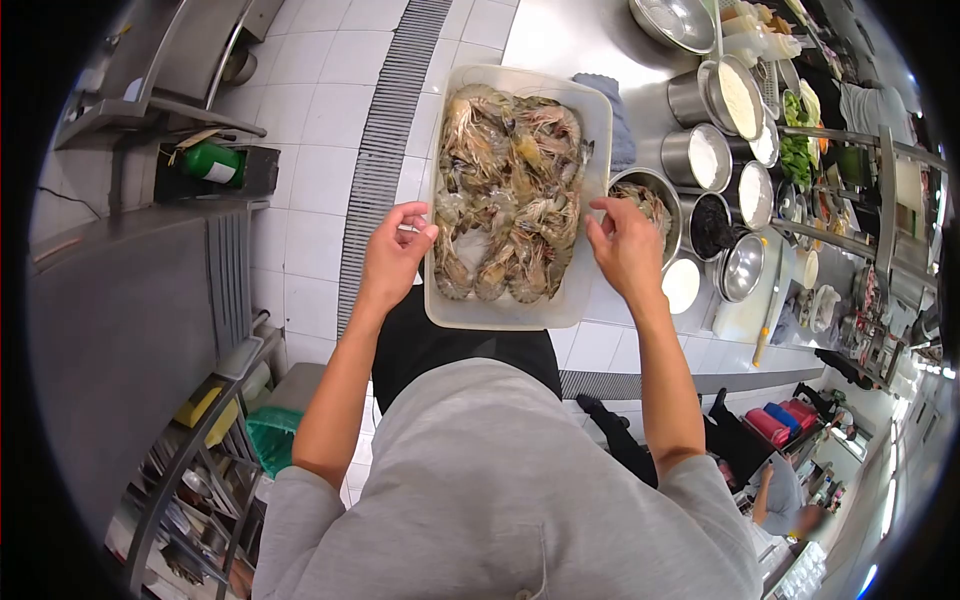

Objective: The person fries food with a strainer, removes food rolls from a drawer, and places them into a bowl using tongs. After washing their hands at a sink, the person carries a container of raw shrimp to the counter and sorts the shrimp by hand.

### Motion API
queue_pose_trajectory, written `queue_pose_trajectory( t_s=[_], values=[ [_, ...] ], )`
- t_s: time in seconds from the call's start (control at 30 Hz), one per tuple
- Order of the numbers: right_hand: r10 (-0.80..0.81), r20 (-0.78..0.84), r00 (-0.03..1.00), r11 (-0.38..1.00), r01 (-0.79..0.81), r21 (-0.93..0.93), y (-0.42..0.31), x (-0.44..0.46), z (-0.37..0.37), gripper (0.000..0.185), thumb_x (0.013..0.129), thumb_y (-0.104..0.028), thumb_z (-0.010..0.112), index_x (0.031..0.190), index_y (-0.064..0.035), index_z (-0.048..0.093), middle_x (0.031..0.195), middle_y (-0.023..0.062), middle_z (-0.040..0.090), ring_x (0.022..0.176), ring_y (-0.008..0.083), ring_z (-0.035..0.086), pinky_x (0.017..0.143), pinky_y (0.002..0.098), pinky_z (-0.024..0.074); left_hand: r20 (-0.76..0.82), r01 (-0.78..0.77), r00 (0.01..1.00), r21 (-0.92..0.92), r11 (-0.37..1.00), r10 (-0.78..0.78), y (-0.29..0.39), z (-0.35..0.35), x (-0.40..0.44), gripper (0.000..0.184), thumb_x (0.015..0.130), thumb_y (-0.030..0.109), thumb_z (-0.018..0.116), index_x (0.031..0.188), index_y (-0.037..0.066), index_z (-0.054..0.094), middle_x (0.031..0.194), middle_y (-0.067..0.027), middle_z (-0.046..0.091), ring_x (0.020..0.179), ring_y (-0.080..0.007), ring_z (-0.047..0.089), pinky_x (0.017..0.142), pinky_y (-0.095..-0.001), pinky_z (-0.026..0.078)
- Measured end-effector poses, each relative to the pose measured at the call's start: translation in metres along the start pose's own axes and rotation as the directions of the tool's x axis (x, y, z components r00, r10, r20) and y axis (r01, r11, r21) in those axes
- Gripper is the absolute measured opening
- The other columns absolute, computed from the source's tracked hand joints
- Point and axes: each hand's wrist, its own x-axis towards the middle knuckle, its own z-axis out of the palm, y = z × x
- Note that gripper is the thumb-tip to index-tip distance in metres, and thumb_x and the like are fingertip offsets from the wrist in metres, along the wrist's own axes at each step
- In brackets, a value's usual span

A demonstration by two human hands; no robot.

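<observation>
A translucent plastic container (505, 318) holds many raw shrimp (510, 190) and sits partly over the counter's edge in front of my body. Beside its left rim is my left hand (397, 255), with thumb and fingers apart and the fingertips close to the rim. My right hand (628, 245) is at the opposite side, its thumb and index finger spread near the right rim. Whether either hand touches the container is hard to tell. Just beyond my right hand stands a metal pot (672, 195) with more shrimp in it, partly hidden by that hand.
Right of the container, the steel counter (560, 40) bears a folded blue-grey cloth (605, 110), metal pots of white powder (705, 158), a metal bowl (742, 268) and a knife (765, 335). A steel worktop (130, 300) lies left. Another person (785, 495) is at lower right.
</observation>
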Motion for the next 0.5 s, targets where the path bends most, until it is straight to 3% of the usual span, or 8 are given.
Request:
queue_pose_trajectory(
  t_s=[0.1,0.3,0.37,0.5],
  values=[
    [-0.051,-0.004,0.999,0.998,0.051,0.042,-0.013,-0.002,0.029,0.025,0.079,-0.024,0.072,0.096,-0.0052,0.068,0.080,0.0105,0.063,0.068,0.0307,0.062,0.063,0.0419,0.0499,0.006,0.002,1.000,-0.001,1.000,-0.002,0.001,0.000,0.001,0.035,0.087,0.014,0.069,0.118,0.004,0.059,0.095,-0.0012,0.056,0.075,-0.0082,0.053,0.068,-0.0235,0.046],
    [0.021,0.016,1.000,1.000,-0.021,0.013,-0.041,-0.003,0.092,0.031,0.075,-0.029,0.076,0.091,-0.0039,0.067,0.083,0.0135,0.065,0.078,0.0324,0.064,0.069,0.0416,0.0509,0.012,0.003,1.000,0.005,1.000,-0.003,0.000,-0.001,0.001,0.035,0.087,0.014,0.069,0.118,0.003,0.059,0.095,-0.0014,0.056,0.074,-0.0078,0.053,0.067,-0.0232,0.046],
    [0.054,0.035,0.998,0.981,-0.059,0.186,-0.039,-0.005,0.094,0.033,0.074,-0.028,0.076,0.091,-0.0031,0.065,0.088,0.0148,0.066,0.081,0.0324,0.064,0.070,0.0420,0.0503,0.006,0.002,1.000,0.005,1.000,-0.002,-0.002,-0.001,-0.001,0.035,0.087,0.014,0.069,0.118,0.003,0.059,0.095,-0.0015,0.056,0.074,-0.0077,0.053,0.067,-0.0231,0.046],
    [0.048,0.138,0.989,0.936,-0.092,0.339,-0.016,0.003,0.084,0.034,0.073,-0.027,0.075,0.093,-0.0026,0.064,0.092,0.0147,0.065,0.078,0.0324,0.063,0.069,0.0419,0.0500,-0.006,-0.021,1.000,-0.012,1.000,0.021,-0.004,0.001,0.000,0.036,0.087,0.014,0.069,0.119,0.003,0.058,0.096,-0.0018,0.056,0.075,-0.0077,0.054,0.067,-0.0232,0.046]
  ],
)
